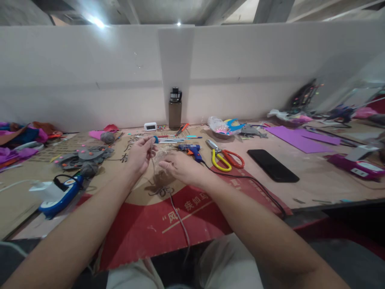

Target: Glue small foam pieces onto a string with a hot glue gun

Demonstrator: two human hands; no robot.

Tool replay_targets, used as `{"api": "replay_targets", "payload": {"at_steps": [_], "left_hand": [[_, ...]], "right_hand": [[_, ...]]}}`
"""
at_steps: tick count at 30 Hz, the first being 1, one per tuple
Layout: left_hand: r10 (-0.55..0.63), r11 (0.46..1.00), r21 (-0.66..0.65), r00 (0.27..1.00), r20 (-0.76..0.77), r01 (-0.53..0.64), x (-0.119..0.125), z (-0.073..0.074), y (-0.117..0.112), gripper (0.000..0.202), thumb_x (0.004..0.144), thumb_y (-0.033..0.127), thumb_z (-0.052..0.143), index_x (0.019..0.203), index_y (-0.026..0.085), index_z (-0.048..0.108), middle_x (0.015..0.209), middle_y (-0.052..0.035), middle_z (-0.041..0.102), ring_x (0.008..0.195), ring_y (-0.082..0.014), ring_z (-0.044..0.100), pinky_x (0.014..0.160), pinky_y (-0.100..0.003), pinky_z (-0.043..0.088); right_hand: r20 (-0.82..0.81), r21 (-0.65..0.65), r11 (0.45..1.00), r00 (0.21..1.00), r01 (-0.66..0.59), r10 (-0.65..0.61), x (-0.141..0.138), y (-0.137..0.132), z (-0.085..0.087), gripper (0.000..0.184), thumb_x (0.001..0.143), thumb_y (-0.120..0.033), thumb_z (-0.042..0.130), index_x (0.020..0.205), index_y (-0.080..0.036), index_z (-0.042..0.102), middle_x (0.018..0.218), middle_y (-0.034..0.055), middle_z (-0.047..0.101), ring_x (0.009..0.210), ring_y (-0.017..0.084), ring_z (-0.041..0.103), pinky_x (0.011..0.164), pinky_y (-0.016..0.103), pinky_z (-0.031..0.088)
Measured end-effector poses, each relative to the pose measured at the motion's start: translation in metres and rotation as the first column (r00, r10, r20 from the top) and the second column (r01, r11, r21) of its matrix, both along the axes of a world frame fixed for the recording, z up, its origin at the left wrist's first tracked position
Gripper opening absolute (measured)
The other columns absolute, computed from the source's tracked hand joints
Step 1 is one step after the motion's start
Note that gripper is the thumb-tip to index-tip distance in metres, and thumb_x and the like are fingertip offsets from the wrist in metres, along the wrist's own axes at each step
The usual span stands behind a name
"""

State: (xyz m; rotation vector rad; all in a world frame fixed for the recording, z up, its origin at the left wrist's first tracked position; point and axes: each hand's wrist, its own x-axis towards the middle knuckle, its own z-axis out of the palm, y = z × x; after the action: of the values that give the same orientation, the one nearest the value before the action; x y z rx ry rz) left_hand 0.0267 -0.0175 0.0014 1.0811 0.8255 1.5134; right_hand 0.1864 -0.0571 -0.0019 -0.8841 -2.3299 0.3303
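My left hand (pixel 143 155) is raised over the cardboard with thumb and fingers pinched together. A strand of grey yarn (pixel 154 170) hangs from these fingers. A small blue round piece (pixel 156 139) shows at their tips; whether it is held or lies behind is unclear. Just to the right, my right hand (pixel 179 165) is closed, fingers bent and thumb pointing left; what it grips is hidden. Loose coils of grey yarn (pixel 164 192) lie below both hands, and one strand runs over the front edge towards my lap. Behind the right hand lies a blue glue gun (pixel 191 150).
Scissors (pixel 224 156) with yellow and red handles and a black phone (pixel 272 165) lie to the right. A bottle (pixel 175 110) stands against the wall. A blue power strip (pixel 61 198) and grey felt pieces (pixel 82 158) are on the left. Purple sheets (pixel 300 138) lie at far right.
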Motion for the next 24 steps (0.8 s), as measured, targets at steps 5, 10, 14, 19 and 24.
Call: {"api": "replay_targets", "payload": {"at_steps": [5, 10, 14, 19, 24], "left_hand": [[0.006, 1.000, -0.010, 0.994, 0.107, -0.005, -0.007, 0.008, 0.001, 0.003, 0.074, 0.017, 0.062, 0.077, 0.015, 0.060, 0.069, 0.0009, 0.062, 0.049, -0.0018, 0.052, 0.041, -0.010, 0.040], [0.016, 1.000, 0.022, 0.992, 0.124, -0.019, -0.008, 0.006, 0.004, 0.001, 0.076, 0.015, 0.062, 0.077, 0.015, 0.062, 0.070, -0.0009, 0.064, 0.055, -0.0044, 0.058, 0.051, -0.013, 0.051], [0.011, 1.000, 0.018, 0.992, 0.126, -0.014, -0.005, 0.004, 0.003, 0.002, 0.077, 0.012, 0.061, 0.078, 0.014, 0.062, 0.070, -0.0017, 0.065, 0.057, -0.0058, 0.061, 0.055, -0.015, 0.052], [-0.007, 1.000, 0.011, 0.995, 0.104, 0.006, -0.002, 0.005, -0.001, 0.006, 0.075, 0.008, 0.060, 0.077, 0.013, 0.062, 0.068, -0.0015, 0.064, 0.059, -0.0063, 0.061, 0.058, -0.016, 0.053], [0.013, 1.000, -0.003, 0.994, 0.104, -0.013, -0.006, 0.005, -0.001, 0.005, 0.072, 0.013, 0.064, 0.076, 0.014, 0.062, 0.067, -0.0008, 0.062, 0.057, -0.0070, 0.059, 0.054, -0.017, 0.051]], "right_hand": [[-0.029, -0.040, 0.896, 0.896, 0.441, -0.443, 0.028, 0.020, 0.007, 0.028, 0.087, -0.035, 0.044, 0.072, -0.017, 0.060, 0.070, 0.0079, 0.060, 0.063, 0.015, 0.048, 0.062, 0.028, 0.033], [0.163, -0.095, 0.737, 0.741, 0.669, -0.651, 0.051, 0.044, -0.006, 0.019, 0.078, -0.029, 0.056, 0.075, -0.012, 0.063, 0.079, 0.0186, 0.063, 0.079, 0.025, 0.058, 0.072, 0.035, 0.041], [0.244, -0.244, 0.685, 0.728, 0.686, -0.641, 0.052, 0.054, -0.025, 0.015, 0.061, -0.015, 0.065, 0.075, -0.011, 0.065, 0.080, 0.0196, 0.065, 0.079, 0.029, 0.062, 0.068, 0.036, 0.044], [0.136, -0.338, 0.646, 0.714, 0.685, -0.686, 0.053, 0.062, -0.036, 0.015, 0.065, -0.023, 0.059, 0.075, -0.014, 0.065, 0.076, 0.0160, 0.064, 0.073, 0.028, 0.062, 0.063, 0.035, 0.045], [-0.009, -0.419, 0.656, 0.720, 0.628, -0.694, 0.053, 0.067, -0.033, 0.026, 0.066, -0.033, 0.058, 0.085, -0.017, 0.062, 0.073, 0.0076, 0.062, 0.064, 0.020, 0.058, 0.058, 0.030, 0.044]]}}
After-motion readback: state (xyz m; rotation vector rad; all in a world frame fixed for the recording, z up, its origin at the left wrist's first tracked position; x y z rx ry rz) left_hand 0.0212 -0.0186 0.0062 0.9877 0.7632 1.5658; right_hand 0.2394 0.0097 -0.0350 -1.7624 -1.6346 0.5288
